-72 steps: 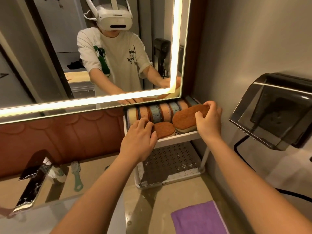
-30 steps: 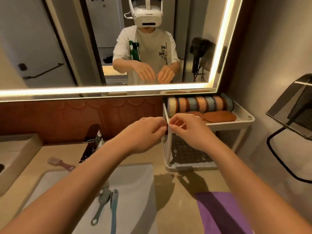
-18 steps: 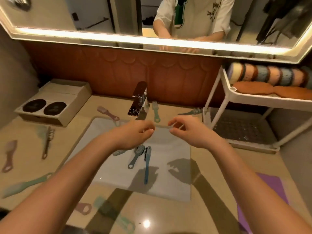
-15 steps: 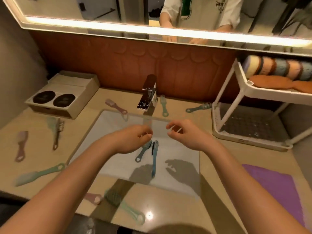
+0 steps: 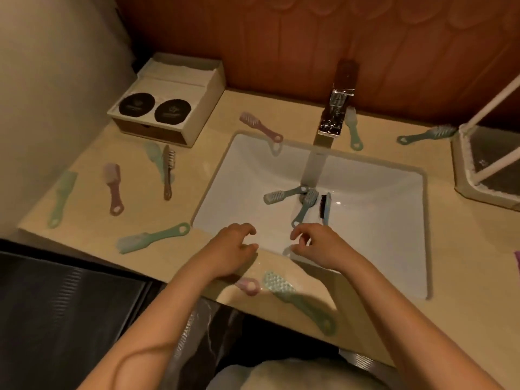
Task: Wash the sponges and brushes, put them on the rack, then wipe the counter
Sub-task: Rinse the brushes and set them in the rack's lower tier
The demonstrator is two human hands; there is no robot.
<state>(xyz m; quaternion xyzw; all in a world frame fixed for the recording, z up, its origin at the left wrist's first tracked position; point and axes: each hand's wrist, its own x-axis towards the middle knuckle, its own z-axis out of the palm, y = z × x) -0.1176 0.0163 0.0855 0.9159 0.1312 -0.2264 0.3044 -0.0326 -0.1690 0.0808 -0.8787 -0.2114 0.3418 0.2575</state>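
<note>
Left hand [image 5: 233, 249] and right hand [image 5: 315, 244] have dropped to the white ceramic sink's [image 5: 380, 235] near rim, empty, loosely curled. A teal plastic brush [image 5: 304, 208] lies just beyond the right hand, handle toward it.

Red-brown panelled wall [image 5: 281, 38] beyond the left hand [image 5: 233, 254] and right hand [image 5: 318, 246]. Plain beige wall [image 5: 56, 80] far to the left hand's left. Chrome tap [image 5: 336, 108], white basin [image 5: 380, 235] ahead. Warm, dim light.
</note>
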